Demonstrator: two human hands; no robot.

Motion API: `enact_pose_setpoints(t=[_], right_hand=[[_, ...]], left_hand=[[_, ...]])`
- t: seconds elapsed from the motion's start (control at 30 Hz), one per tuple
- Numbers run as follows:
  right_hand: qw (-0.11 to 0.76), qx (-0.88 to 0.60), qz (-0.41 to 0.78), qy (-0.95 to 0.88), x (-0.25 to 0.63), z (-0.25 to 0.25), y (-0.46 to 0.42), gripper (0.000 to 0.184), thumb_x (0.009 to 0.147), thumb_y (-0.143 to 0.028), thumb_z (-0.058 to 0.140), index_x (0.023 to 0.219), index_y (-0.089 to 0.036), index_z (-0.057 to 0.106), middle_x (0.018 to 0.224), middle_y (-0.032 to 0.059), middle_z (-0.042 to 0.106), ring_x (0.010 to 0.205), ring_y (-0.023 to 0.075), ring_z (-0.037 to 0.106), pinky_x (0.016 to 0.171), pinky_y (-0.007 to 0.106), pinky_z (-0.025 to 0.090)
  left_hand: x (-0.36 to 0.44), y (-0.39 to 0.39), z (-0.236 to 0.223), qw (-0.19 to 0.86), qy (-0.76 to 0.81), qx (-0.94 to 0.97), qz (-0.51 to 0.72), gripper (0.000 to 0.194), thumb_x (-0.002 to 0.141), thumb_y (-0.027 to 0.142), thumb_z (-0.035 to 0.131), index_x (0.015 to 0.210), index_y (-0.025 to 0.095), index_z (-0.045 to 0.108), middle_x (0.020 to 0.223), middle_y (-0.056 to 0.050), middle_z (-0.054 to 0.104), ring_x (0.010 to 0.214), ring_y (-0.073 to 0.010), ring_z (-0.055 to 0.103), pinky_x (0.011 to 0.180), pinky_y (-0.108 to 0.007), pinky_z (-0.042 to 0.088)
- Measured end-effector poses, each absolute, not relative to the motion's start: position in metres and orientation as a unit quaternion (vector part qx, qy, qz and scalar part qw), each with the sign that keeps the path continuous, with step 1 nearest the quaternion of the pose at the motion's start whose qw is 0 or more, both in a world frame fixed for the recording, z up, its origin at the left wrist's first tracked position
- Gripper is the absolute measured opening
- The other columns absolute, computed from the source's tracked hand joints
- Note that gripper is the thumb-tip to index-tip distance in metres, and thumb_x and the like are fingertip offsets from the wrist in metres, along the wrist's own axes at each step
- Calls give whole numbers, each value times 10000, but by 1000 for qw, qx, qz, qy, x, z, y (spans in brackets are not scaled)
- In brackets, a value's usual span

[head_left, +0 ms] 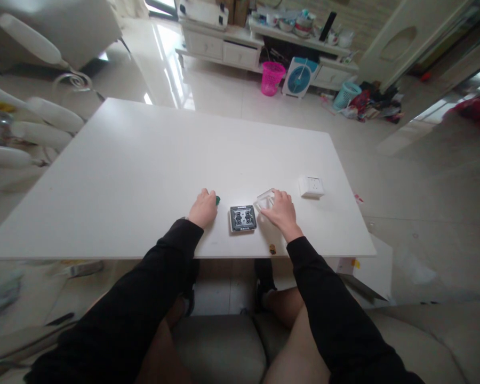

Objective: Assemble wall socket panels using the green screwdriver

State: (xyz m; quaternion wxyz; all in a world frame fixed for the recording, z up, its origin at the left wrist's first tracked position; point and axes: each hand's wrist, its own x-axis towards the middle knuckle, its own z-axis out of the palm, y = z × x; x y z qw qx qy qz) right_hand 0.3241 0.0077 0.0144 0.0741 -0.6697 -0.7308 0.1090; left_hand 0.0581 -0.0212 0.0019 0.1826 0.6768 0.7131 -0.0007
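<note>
On the white table (152,154), a square wall switch base (243,218) with a dark face and exposed inner parts lies between my two hands. My left hand (204,209), to the left of it, is closed around a small green object (218,200); only one end shows, so its kind is hidden. To the right of the base, my right hand (282,210) grips a white square switch cover frame (264,199) by its right side, thumb below and fingers above. The frame is tilted, close to the base's upper right corner.
A white wall socket (311,186) sits farther right on the table. A small brown and black piece (272,249) lies by the front edge. White chairs (48,114) stand at the left. Beyond the table are a pink basket (272,78) and a blue fan (300,78).
</note>
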Motion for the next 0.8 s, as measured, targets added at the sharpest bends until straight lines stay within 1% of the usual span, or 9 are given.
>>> enact_pose_setpoints(t=[0.1,0.17,0.27,0.37,0.43,0.5,0.6,0.7,0.8], right_hand=[[97,-690,99,-710,345,21,14,648,793,-383,715,1382,-181,535,1324,181,609,1247,354,550,1010,448,483],[63,-715,102,-689,364,23,15,639,774,-349,732,1364,-190,546,1308,182,620,1218,358,583,987,450,495],[-17,-731,119,-672,387,20,12,690,760,-325,746,1395,-170,523,1304,211,627,1211,380,608,960,460,505],[-78,-728,138,-668,396,17,8,717,761,-305,743,1422,-155,508,1312,232,623,1201,392,622,941,466,513],[-91,-729,134,-666,394,15,8,719,760,-308,748,1423,-150,517,1321,232,622,1210,402,614,945,478,513],[-68,-718,117,-683,388,13,9,704,772,-301,743,1425,-148,530,1383,226,603,1267,402,578,984,480,501],[-11,-669,109,-735,375,9,11,585,842,-254,670,1415,-181,576,1438,178,605,1302,365,552,1034,452,475],[-19,-647,109,-754,362,4,11,402,894,-209,599,1289,-222,674,1260,153,699,1184,350,603,974,440,479],[-30,-661,84,-745,352,0,11,301,912,-200,582,1188,-214,703,1155,156,716,1118,341,621,919,418,477]], left_hand=[[59,-20,3,174,712,680,-10,272,964,154,441,1189,129,592,1230,-221,565,1208,-362,572,1021,-455,507],[60,-21,6,177,712,680,-17,292,964,151,427,1209,131,583,1238,-227,562,1211,-372,559,996,-467,516],[61,-23,10,187,711,677,-23,333,952,143,420,1252,125,563,1262,-239,549,1206,-375,559,956,-459,528],[62,-25,12,193,710,676,-31,393,940,143,429,1318,129,536,1293,-234,533,1221,-371,553,956,-448,526],[62,-25,13,196,711,674,-34,474,929,139,432,1399,132,494,1315,-238,519,1239,-380,542,969,-465,518],[62,-26,14,196,712,674,-33,558,919,136,431,1476,138,441,1335,-246,505,1261,-394,523,995,-507,500],[64,-25,17,195,700,687,-20,613,896,127,439,1509,153,427,1368,-244,491,1285,-394,495,1051,-552,457],[68,-24,22,203,676,708,10,610,890,138,452,1500,161,450,1398,-227,491,1296,-377,488,1086,-546,435],[72,-24,26,221,654,723,22,583,891,157,472,1473,184,483,1403,-196,512,1298,-357,497,1099,-528,431]])
